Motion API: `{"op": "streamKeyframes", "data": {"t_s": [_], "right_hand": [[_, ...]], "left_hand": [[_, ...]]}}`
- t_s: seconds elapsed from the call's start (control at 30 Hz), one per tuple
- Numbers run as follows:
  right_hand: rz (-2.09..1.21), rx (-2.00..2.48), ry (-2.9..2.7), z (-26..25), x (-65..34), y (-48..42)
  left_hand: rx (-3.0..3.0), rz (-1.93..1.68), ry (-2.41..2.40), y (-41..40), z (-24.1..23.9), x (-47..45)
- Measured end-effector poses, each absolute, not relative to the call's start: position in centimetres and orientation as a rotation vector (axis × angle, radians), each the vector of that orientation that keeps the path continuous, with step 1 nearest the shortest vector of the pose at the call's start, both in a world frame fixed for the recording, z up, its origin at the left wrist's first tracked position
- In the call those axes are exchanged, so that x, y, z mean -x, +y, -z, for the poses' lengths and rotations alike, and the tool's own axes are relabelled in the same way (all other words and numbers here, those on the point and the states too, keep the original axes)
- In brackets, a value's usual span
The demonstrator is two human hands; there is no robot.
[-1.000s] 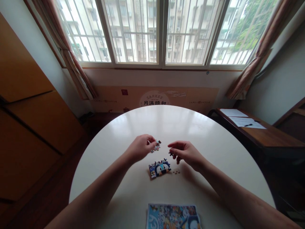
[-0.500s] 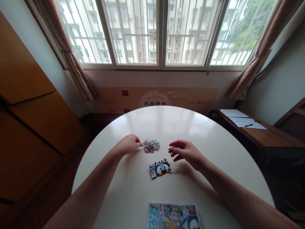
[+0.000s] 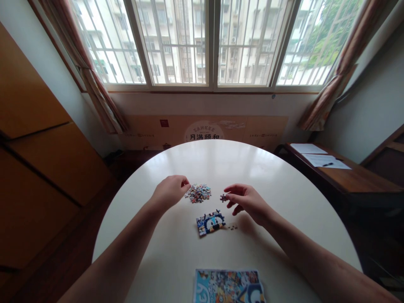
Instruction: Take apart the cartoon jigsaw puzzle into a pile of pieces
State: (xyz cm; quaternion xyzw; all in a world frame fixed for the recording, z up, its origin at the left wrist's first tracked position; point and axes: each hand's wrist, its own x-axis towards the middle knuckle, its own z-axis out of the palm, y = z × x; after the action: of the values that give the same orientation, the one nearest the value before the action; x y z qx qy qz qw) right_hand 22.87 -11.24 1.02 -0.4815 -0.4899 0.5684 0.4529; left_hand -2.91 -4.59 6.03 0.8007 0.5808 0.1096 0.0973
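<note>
A heap of small multicoloured jigsaw pieces [image 3: 200,193] lies on the round white table [image 3: 176,261]. At the heap's upper left edge is my left hand [image 3: 173,189], its fingers curled together; whatever the fingertips may hold is hidden. Right of the heap, my right hand [image 3: 248,200] pinches a single dark jigsaw piece [image 3: 223,197] between thumb and index finger, just above the tabletop. Its other fingers are loosely bent. Below the heap lies a joined section of puzzle [image 3: 211,222] with a blue dog's face on it.
A few loose pieces [image 3: 232,227] lie just right of the joined section. Near me is a picture sheet or box [image 3: 229,286] with the same cartoon style. A wooden side table [image 3: 366,176] with papers [image 3: 326,160] stands at the right, a cabinet [image 3: 34,176] at the left.
My left hand has shifted slightly up and right, onto the heap's upper left edge. My right hand stays nearly in place, the pinched piece now turned to show a paler face.
</note>
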Motion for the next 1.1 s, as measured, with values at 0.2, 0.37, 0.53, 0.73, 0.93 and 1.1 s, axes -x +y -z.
{"op": "streamKeyframes", "data": {"t_s": [0.2, 0.37, 0.53, 0.73, 0.93, 1.1], "right_hand": [[-1.441, 1.139, -1.227, -1.3, -22.7, -11.5], [-1.455, 1.122, -1.220, -1.3, -22.5, -11.7], [-1.446, 1.132, -1.239, -1.2, -22.4, -11.7], [-1.200, 1.267, -1.595, -2.4, -23.7, -11.9], [-0.893, 1.244, -2.251, -3.9, -25.3, -13.0], [-0.967, 1.236, -2.420, -4.3, -25.5, -13.3]], "left_hand": [[-2.549, -0.683, 1.054, -7.9, -5.8, -0.6], [-2.594, -0.714, 0.929, -8.6, -5.1, -1.5], [-2.647, -0.726, 0.921, -8.5, -5.4, -1.3], [-2.607, -0.849, 1.344, -4.7, -7.3, 4.0], [-2.370, -0.266, 1.598, -2.1, -6.9, 7.5], [-2.301, -0.080, 1.544, -2.1, -6.0, 7.1]]}}
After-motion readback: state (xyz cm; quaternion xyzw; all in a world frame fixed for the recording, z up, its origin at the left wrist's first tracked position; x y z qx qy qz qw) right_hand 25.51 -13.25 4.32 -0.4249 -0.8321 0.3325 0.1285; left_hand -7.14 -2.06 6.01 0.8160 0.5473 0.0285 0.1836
